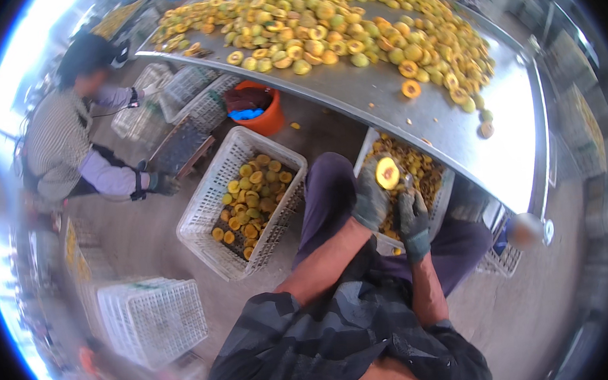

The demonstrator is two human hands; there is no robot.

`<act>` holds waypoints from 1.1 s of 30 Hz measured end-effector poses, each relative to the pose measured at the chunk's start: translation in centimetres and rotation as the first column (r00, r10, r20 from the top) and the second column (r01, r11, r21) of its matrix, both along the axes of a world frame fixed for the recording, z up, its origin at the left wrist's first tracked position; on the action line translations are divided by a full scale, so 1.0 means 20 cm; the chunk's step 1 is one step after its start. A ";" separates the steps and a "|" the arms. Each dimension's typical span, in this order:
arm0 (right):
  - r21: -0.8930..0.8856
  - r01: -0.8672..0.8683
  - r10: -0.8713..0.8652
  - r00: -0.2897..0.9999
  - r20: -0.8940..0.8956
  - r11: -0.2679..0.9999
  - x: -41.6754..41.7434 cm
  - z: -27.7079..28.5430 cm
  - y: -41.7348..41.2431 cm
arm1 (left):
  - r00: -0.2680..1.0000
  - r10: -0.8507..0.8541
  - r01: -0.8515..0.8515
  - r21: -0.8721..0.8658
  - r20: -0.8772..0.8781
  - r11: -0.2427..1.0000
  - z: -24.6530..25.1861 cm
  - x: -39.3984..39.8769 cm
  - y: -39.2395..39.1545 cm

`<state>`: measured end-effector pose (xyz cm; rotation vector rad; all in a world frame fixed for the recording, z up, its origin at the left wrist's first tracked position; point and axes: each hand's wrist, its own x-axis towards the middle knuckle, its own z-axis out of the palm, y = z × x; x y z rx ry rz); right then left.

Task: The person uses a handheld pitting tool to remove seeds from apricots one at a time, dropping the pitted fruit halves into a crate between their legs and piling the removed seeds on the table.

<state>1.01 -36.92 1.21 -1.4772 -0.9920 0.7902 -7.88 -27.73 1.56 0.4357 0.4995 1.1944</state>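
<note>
My left hand [372, 196], in a dark work glove, holds a halved yellow fruit [387, 173] with its cut face and reddish-brown centre turned up. Close on its right is my right hand [413, 217], also gloved, its fingers curled round a small metal tool [408, 182] that is mostly hidden. Both hands are above a white plastic crate [442, 207] of small yellow-brown fruit pieces, between my knees. Beyond them, many whole-looking and halved fruits [325, 26] lie heaped on a metal table [339, 83].
Left of my knee stands a white perforated crate [202, 238] with fruit halves. An orange bucket [273, 113] with cloths is behind it. A co-worker [65, 131] sits at far left beside a dark board-like stool [181, 145]. Stacked white crates [160, 319] stand lower left.
</note>
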 end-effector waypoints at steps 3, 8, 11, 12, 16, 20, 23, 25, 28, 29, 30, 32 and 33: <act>-0.063 -0.031 0.027 0.998 -0.058 0.998 -0.01 0.09 0.02 | 0.936 0.141 -0.031 0.324 -0.321 0.945 0.01 -0.04 0.01; -0.030 -0.034 0.034 0.999 0.023 0.999 -0.03 0.13 0.05 | 0.995 -0.044 0.057 0.144 -0.092 0.988 0.03 -0.05 0.03; -0.060 -0.027 0.036 0.987 0.158 0.998 -0.03 0.13 0.07 | 0.995 -0.099 0.099 0.008 0.019 0.995 0.05 -0.03 0.04; -0.083 -0.023 0.033 0.993 0.116 0.996 -0.04 0.13 0.07 | 0.992 -0.123 0.123 0.020 0.038 0.992 0.05 -0.05 0.04; -0.078 -0.025 0.031 0.996 0.085 0.997 -0.04 0.09 0.09 | 0.992 -0.123 0.123 0.009 -0.003 0.992 0.07 -0.04 0.04; -0.052 -0.019 0.021 0.999 0.031 0.998 -0.05 0.08 0.07 | 0.991 -0.129 0.132 -0.125 0.031 0.983 0.11 -0.01 0.03; -0.077 -0.036 0.036 0.999 -0.001 0.996 -0.05 0.06 0.06 | 0.989 -0.087 0.087 -0.005 -0.123 0.996 0.10 0.00 0.01; -0.087 -0.063 0.060 0.997 -0.039 0.994 -0.05 0.06 0.06 | 0.976 -0.040 0.046 0.023 -0.213 0.999 0.13 0.02 0.00; -0.073 -0.108 0.094 0.981 -0.172 0.991 -0.04 0.07 0.05 | 0.955 0.000 0.019 0.062 -0.296 0.998 0.17 0.04 -0.02; -0.074 -0.128 0.107 0.964 -0.242 0.989 -0.04 0.06 0.05 | 0.949 0.008 0.016 0.073 -0.315 0.997 0.18 0.04 -0.02; -0.071 -0.153 0.124 0.942 -0.311 0.986 -0.05 0.09 0.06 | 0.944 0.006 0.026 0.093 -0.331 0.995 0.19 0.03 -0.02; -0.136 -0.220 0.169 0.936 -0.310 0.966 -0.05 0.18 0.04 | 0.932 0.006 0.044 0.130 -0.362 0.990 0.21 0.01 -0.01; -0.166 -0.243 0.185 0.934 -0.307 0.956 -0.04 0.25 0.03 | 0.918 0.000 0.065 0.150 -0.396 0.987 0.22 0.01 -0.01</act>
